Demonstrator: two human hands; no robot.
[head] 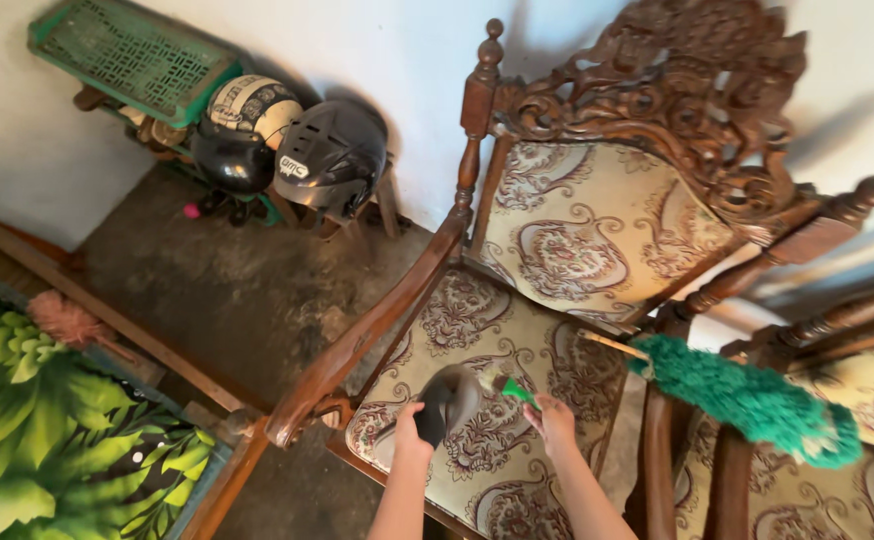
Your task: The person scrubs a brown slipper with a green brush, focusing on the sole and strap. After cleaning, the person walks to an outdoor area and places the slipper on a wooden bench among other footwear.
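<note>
The left hand (412,428) grips a dark dustpan (445,403) on the chair seat (477,330), the right hand (554,420) holds a small green brush (513,390); tilting the pan could spill dust.

Two hands (412,430) (554,420) with small tools over carved chair's seat (477,340)

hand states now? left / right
Left hand: closed on a dark handheld vacuum resting on the chair seat.
Right hand: closed on a small green-handled brush.
</note>
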